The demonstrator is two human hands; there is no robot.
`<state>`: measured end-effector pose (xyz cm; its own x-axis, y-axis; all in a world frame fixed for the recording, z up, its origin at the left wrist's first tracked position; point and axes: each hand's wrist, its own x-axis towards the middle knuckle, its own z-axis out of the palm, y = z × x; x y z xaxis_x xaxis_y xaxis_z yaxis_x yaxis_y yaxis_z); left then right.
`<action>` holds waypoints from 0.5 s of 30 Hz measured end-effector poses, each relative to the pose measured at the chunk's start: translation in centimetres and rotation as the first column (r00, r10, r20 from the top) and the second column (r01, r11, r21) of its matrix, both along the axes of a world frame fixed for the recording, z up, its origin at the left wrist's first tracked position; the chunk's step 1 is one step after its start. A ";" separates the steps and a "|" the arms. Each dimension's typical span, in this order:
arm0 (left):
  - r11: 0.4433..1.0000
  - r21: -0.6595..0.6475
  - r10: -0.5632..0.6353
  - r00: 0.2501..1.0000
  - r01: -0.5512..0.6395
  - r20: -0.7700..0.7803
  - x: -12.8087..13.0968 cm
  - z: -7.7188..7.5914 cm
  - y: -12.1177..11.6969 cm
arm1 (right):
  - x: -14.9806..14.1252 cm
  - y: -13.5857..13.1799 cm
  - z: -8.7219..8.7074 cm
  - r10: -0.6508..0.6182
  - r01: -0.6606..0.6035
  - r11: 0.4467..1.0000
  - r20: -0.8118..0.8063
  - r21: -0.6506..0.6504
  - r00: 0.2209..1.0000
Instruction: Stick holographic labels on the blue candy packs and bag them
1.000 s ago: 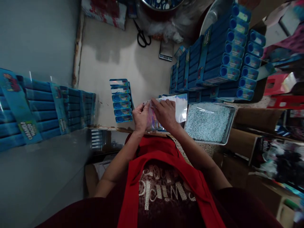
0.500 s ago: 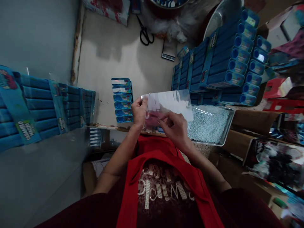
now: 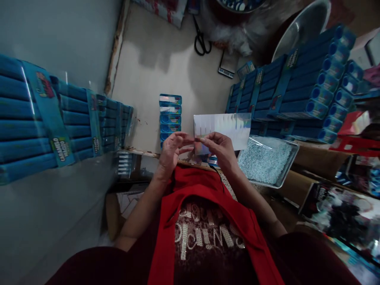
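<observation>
A shiny, silvery sheet [image 3: 236, 128] with faint lines across it is in front of me at the table's near edge. My right hand [image 3: 218, 148] is over its left part, thumb and forefinger pinched together at something too small to make out. My left hand [image 3: 173, 152] is just left of the sheet, its upper fingertips meeting the right hand's; what is between them is hidden. Its lower fingers are slightly apart. Beyond my left hand, several blue printed boxes [image 3: 170, 119] stand in a short column, the farther two with pale, shiny ends.
Stacked blue boxes [image 3: 299, 85] stand at the right, with another stack [image 3: 35, 114] at the left. A metal tray [image 3: 279, 185] of small pale pieces is right of the sheet. Black scissors [image 3: 202, 43], a small scale [image 3: 226, 71] and a metal bowl [image 3: 303, 27] are farther back.
My left hand has let go of the sheet's left edge and moved its fingertips to those of my right hand. The view has swung slightly left.
</observation>
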<state>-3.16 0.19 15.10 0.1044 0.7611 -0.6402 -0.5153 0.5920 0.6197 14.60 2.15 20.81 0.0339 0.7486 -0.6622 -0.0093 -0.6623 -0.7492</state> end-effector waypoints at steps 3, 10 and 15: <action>0.996 -0.048 0.068 0.990 -0.074 -0.123 -0.6 -0.4 -0.5 | -1.3 0.2 -1.1 0.002 -0.002 1.000 -0.008 -0.002 1.000; 0.988 0.007 0.148 0.914 -0.157 -0.378 -4.3 -1.7 0.4 | -6.1 1.3 -4.6 -0.036 0.030 0.997 0.099 0.068 0.994; 0.978 0.176 0.194 0.788 -0.110 -0.584 -7.1 -4.1 3.1 | -9.3 3.3 -7.6 0.009 -0.114 0.967 0.415 0.229 0.910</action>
